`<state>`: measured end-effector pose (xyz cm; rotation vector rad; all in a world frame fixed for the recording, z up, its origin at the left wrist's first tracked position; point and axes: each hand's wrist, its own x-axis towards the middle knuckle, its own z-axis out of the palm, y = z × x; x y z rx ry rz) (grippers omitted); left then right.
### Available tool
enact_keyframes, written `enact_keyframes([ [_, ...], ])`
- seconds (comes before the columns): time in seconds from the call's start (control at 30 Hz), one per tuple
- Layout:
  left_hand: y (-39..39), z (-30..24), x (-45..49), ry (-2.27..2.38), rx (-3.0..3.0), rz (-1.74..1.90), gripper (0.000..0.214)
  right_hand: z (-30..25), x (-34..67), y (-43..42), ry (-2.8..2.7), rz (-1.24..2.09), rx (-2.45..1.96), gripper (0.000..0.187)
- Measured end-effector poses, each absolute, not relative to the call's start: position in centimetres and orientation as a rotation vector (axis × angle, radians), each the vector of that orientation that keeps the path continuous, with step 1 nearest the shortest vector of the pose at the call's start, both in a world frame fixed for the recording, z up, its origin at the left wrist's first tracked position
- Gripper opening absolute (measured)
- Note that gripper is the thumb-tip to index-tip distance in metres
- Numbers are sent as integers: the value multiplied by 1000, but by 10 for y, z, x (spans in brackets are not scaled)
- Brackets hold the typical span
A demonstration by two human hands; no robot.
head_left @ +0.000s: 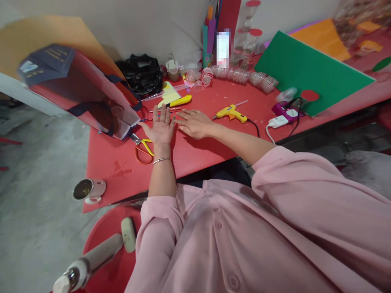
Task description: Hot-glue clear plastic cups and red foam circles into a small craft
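Palm up with fingers spread, my left hand [161,129] holds nothing above the red table [195,156]. My right hand [195,123] lies palm down beside it, fingers stretched out and empty. Scissors [144,151] with orange and yellow handles lie left of my left wrist. Just beyond my fingertips are a yellow utility knife [181,101] and a slim red-and-white stick [171,109], perhaps a pen. A yellow glue gun [231,114] rests to the right of my right hand, its cord running toward the table's front edge.
A transparent-sided bag [104,95] stands at left, near a black plastic bag [140,75]. A mug [91,189] sits by the left corner. Stacked clear plastic cups [241,75] line the back. A green board [311,73] leans at right, behind a purple power strip [287,112].
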<state>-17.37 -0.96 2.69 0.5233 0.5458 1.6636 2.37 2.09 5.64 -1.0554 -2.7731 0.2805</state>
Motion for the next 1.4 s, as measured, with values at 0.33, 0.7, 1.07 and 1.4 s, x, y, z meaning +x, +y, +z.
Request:
enact_keyframes([
  [0.33, -6, 18, -171, 570, 536, 1646, 87, 59, 22, 18, -2792, 220, -1053, 58],
  [0.7, -5, 12, -170, 574, 611, 1643, 85, 66, 22, 11, -2805, 187, -1067, 56],
  [1.07, -4, 8, -171, 579, 655, 1634, 85, 71, 21, 7, -2820, 181, -1110, 55],
  [1.4, -5, 9, -172, 524, 611, 1614, 90, 66, 22, 10, -2796, 178, -1092, 53],
])
